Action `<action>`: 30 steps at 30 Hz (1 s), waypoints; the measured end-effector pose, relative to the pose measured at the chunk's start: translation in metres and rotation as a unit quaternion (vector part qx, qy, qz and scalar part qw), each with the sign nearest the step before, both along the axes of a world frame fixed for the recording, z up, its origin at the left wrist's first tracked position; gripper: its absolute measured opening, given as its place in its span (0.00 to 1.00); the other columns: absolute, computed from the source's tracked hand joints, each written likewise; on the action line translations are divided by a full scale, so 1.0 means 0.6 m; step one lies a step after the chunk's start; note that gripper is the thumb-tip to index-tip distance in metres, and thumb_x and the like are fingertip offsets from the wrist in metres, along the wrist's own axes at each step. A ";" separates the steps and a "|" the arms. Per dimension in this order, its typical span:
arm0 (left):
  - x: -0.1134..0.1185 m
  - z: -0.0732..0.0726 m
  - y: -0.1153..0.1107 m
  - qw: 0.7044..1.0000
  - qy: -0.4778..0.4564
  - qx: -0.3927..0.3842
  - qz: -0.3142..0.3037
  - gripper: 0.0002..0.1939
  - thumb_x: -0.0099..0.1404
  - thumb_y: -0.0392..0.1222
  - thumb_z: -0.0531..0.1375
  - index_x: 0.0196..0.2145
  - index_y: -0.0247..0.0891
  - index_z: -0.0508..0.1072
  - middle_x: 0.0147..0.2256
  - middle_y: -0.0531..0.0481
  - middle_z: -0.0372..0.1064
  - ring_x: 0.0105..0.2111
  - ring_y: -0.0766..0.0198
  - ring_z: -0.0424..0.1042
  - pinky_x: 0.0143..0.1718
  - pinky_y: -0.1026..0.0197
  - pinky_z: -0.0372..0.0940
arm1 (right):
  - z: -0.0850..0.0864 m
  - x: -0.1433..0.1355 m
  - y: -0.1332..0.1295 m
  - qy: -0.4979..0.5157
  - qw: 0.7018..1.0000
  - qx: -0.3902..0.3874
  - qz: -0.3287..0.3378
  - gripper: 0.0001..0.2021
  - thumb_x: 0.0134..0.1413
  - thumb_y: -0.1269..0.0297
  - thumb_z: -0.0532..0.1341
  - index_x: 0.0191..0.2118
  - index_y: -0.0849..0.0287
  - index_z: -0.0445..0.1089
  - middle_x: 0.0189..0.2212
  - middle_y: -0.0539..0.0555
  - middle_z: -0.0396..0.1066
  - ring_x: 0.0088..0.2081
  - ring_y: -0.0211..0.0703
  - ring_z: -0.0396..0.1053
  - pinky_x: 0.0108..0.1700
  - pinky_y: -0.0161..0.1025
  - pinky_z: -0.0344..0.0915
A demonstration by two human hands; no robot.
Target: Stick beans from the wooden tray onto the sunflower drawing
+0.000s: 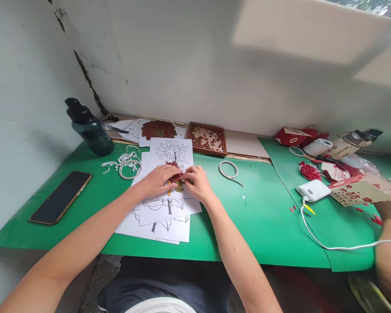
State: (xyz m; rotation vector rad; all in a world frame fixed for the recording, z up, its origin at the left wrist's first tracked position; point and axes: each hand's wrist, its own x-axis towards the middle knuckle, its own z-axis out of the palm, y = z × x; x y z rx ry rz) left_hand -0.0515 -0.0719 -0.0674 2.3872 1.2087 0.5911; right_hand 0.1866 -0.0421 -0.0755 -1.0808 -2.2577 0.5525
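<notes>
Beads (176,179), red and green, form a patch on our flower drawing (171,182) at the middle of the green table (263,217). Our left hand (158,180) and right hand (198,182) flank the patch, fingertips curled down onto it, gripping nothing we can see.

One camera, worn on the head, looks forward and down over the green table (263,208). It sits close. The wall (195,65) fills the upper frame.
</notes>
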 end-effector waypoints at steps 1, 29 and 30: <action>0.000 0.000 0.000 1.000 0.001 -0.001 -0.002 0.24 0.77 0.50 0.59 0.68 0.47 0.66 0.66 0.44 0.69 0.68 0.46 0.64 0.68 0.38 0.61 | 0.000 0.000 0.000 0.002 1.000 -0.002 -0.002 0.17 0.59 0.78 0.61 0.40 0.50 0.85 0.42 0.55 0.76 0.48 0.53 0.67 0.52 0.52 0.67; -0.004 -0.012 0.006 1.000 0.012 0.002 -0.003 0.24 0.76 0.51 0.61 0.66 0.47 0.71 0.68 0.46 0.67 0.69 0.46 0.63 0.69 0.37 0.59 | 0.003 -0.006 -0.001 0.001 0.999 -0.039 -0.006 0.18 0.58 0.80 0.59 0.37 0.52 0.84 0.44 0.54 0.80 0.50 0.53 0.66 0.55 0.52 0.65; -0.004 -0.013 0.007 1.000 0.011 0.003 -0.004 0.24 0.76 0.52 0.61 0.66 0.47 0.71 0.68 0.46 0.67 0.69 0.46 0.63 0.69 0.37 0.59 | 0.001 -0.007 -0.001 0.004 0.999 -0.036 -0.009 0.18 0.59 0.80 0.59 0.37 0.53 0.84 0.43 0.54 0.80 0.49 0.53 0.66 0.55 0.52 0.65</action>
